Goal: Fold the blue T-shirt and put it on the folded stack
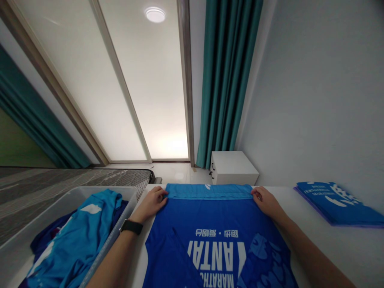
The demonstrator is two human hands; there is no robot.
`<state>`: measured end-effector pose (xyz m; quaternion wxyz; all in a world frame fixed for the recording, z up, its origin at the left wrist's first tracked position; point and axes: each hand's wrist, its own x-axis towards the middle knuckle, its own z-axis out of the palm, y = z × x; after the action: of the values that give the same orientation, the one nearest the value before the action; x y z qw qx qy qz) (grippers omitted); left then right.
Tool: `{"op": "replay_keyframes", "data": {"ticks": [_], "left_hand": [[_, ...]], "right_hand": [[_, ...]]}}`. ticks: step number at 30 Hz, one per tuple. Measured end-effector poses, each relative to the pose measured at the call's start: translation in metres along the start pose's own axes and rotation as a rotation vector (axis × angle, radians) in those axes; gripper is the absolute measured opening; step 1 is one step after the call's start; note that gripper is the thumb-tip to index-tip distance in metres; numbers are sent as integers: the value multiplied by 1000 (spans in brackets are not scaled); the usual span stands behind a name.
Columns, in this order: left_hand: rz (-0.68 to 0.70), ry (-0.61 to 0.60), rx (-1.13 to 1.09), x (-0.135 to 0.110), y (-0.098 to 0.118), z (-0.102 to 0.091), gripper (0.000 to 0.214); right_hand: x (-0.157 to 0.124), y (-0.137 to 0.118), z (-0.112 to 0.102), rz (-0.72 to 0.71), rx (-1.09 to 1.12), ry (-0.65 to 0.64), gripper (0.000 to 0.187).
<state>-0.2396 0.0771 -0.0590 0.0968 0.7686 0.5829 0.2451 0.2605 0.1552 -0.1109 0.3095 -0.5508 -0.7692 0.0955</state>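
A blue shirt [207, 216] lies spread on the white table, its white lettering upside down to me. Its far edge is turned over into a lighter blue band. At the left end of that band, my left hand [153, 202] pinches the corner between thumb and fingers; a dark watch is on that wrist. My right hand [266, 201] pinches the opposite corner at the band's right end. Parts of the shirt, with sleeve-like pieces, lie folded inward over its nearer half.
Left of the table stands a translucent plastic bin [72, 192] holding crumpled blue clothes [87, 224]. A stack of folded blue shirts [339, 204] lies on the table's [321, 244] right side. Beyond are a white cabinet [237, 170], teal curtains [228, 80] and sliding doors [150, 80].
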Motion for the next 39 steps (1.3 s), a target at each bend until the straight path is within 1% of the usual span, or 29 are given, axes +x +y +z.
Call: {"op": "replay_keyframes", "data": {"ticks": [4, 9, 13, 19, 22, 26, 28, 33, 36, 39], "left_hand": [[-3, -21, -11, 0, -1, -2, 25], [-49, -21, -46, 2, -5, 2, 23], [-67, 32, -86, 2, -3, 4, 22], [-63, 124, -155, -3, 4, 0, 26], [-63, 97, -121, -3, 3, 0, 26], [-23, 36, 14, 0, 1, 3, 21], [-48, 47, 10, 1, 1, 4, 21], [-141, 110, -99, 1, 3, 5, 27], [-187, 131, -178, 3, 5, 6, 29], [-214, 128, -247, 7, 6, 6, 29]], "right_hand": [[0, -1, 0, 12, 7, -4, 19], [1, -2, -2, 33, 9, -14, 17], [1, -2, -2, 42, 8, -22, 15], [0, -1, -1, 24, 16, -7, 17], [0, 0, 0, 31, 18, -11, 17], [0, 0, 0, 41, 19, -3, 16], [0, -2, -1, 40, 18, -5, 16], [0, -8, -5, 26, 18, 2, 20], [2, -13, -5, 80, 27, -11, 24], [5, -17, -4, 130, 24, -47, 23]]}}
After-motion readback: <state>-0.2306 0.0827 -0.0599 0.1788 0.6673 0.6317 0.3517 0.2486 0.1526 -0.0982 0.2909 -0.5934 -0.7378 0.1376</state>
